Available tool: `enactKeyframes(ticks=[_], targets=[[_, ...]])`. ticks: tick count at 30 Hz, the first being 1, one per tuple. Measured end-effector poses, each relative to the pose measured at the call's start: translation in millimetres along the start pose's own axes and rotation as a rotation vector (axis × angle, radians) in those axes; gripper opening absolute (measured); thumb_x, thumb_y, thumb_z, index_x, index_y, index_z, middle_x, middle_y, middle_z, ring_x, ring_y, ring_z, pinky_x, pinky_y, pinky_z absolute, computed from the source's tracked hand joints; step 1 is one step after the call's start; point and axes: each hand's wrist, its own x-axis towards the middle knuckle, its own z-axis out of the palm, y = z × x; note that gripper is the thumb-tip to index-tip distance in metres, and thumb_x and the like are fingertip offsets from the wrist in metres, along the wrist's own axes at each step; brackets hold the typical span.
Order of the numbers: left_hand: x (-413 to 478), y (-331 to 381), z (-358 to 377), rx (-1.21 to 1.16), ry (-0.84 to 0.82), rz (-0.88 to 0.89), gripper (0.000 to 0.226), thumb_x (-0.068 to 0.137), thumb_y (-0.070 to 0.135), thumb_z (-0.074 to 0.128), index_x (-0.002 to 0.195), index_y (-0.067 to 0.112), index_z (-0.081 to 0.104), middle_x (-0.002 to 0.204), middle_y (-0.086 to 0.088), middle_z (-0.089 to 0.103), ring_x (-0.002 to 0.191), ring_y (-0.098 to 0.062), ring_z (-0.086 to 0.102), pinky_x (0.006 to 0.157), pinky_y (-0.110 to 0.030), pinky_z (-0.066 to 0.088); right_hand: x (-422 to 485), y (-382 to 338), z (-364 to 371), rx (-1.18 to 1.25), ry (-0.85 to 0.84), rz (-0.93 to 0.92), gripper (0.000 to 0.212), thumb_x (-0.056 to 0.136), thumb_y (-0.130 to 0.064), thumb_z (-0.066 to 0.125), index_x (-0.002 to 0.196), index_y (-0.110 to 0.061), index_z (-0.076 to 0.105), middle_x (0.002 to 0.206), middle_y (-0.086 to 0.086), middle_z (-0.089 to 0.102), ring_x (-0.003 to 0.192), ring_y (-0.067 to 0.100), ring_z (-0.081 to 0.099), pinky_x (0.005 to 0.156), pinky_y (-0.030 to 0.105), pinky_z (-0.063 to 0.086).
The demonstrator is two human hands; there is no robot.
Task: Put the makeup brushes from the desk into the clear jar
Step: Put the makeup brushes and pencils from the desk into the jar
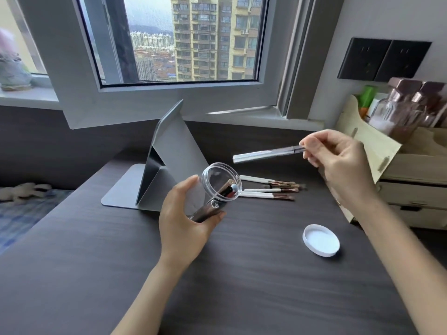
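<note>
A dark wood-grain desk (242, 274) stands under a window (174, 39). The left hand (186, 218) grips the clear jar (215, 189), tilted, above the desk's middle. The right hand (338, 160) pinches a blurred brush (263, 154). More brushes (268, 189) lie behind; bristles indistinct. A white lid (321, 240) lies toward the right edge.

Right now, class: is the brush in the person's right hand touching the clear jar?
Apart. The head view shows the brush pinched in the right hand, hanging above the desk, with bare desk plainly visible between its free end and the clear jar.
</note>
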Motion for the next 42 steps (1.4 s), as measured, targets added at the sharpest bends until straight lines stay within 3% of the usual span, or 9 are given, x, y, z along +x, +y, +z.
enactKeyframes(ticks=[7,13,17,19,25,29,35,39,42], targets=[[-6,5,2,0.128,-0.107,0.169,0.072,0.052,0.030,0.082,0.117,0.025,0.051,0.112,0.010,0.058,0.105,-0.009,0.052,0.093,-0.016,0.037,-55,-15,47,-0.233,-0.084,-0.191,0.019,0.077,-0.017,0.074,0.078,-0.010,0.056,0.065,-0.007,0.058,0.061,0.009,0.054,0.057,0.014,0.042],[-7,5,3,0.162,-0.160,0.204,0.071,0.053,0.033,0.082,0.116,0.017,0.054,0.111,0.006,0.058,0.102,-0.005,0.049,0.090,-0.005,0.032,-62,13,75,-0.465,-0.090,-0.519,0.029,0.084,-0.028,0.061,0.068,-0.006,0.070,0.068,0.006,0.065,0.063,0.022,0.055,0.060,0.028,0.043],[-5,3,2,0.109,-0.108,0.133,0.072,0.051,0.031,0.082,0.116,0.016,0.055,0.110,0.007,0.058,0.102,-0.007,0.051,0.089,-0.016,0.039,-43,35,45,-0.318,0.021,-0.261,0.023,0.090,-0.015,0.054,0.079,-0.008,0.073,0.075,0.002,0.064,0.074,0.018,0.059,0.069,0.026,0.045],[-4,4,2,0.075,-0.089,0.090,0.072,0.050,0.030,0.082,0.116,0.016,0.056,0.110,0.007,0.059,0.102,-0.009,0.053,0.089,-0.017,0.040,-20,69,23,-0.508,0.098,-0.096,0.023,0.091,-0.014,0.052,0.087,-0.006,0.073,0.083,0.008,0.070,0.082,0.025,0.063,0.076,0.034,0.049],[-3,2,2,0.012,-0.061,0.019,0.072,0.048,0.031,0.082,0.114,0.032,0.053,0.110,0.017,0.059,0.106,-0.012,0.056,0.092,-0.026,0.043,14,149,-5,-1.225,-0.308,0.078,0.031,0.094,-0.010,0.044,0.121,-0.012,0.059,0.121,0.010,0.064,0.110,0.032,0.052,0.090,0.038,0.043],[-2,-1,2,0.011,-0.050,0.005,0.072,0.048,0.032,0.082,0.114,0.030,0.054,0.110,0.018,0.058,0.106,-0.010,0.056,0.092,-0.025,0.042,20,158,-10,-1.417,-0.435,0.133,0.038,0.089,0.001,0.039,0.123,-0.011,0.053,0.123,0.012,0.061,0.112,0.033,0.052,0.090,0.040,0.044],[-1,-2,2,0.020,-0.063,0.006,0.074,0.048,0.033,0.082,0.116,0.019,0.056,0.112,0.004,0.062,0.106,-0.011,0.055,0.093,-0.028,0.043,19,168,-22,-1.358,-0.431,0.073,0.024,0.090,0.001,0.044,0.102,-0.006,0.064,0.106,0.014,0.065,0.103,0.030,0.053,0.079,0.039,0.047],[-1,-1,2,0.036,-0.073,0.012,0.074,0.048,0.033,0.081,0.117,0.019,0.056,0.112,0.006,0.061,0.105,-0.009,0.054,0.092,-0.024,0.043,12,156,-25,-1.113,-0.275,0.137,0.017,0.089,-0.004,0.053,0.101,-0.005,0.065,0.104,0.015,0.066,0.102,0.031,0.053,0.083,0.037,0.043],[-2,0,2,0.027,-0.059,0.010,0.074,0.047,0.032,0.083,0.116,0.020,0.057,0.111,0.007,0.061,0.104,-0.007,0.054,0.092,-0.019,0.042,-5,121,-27,-0.895,-0.163,0.021,0.014,0.087,-0.003,0.057,0.097,-0.003,0.068,0.095,0.014,0.069,0.094,0.030,0.055,0.076,0.027,0.037]])
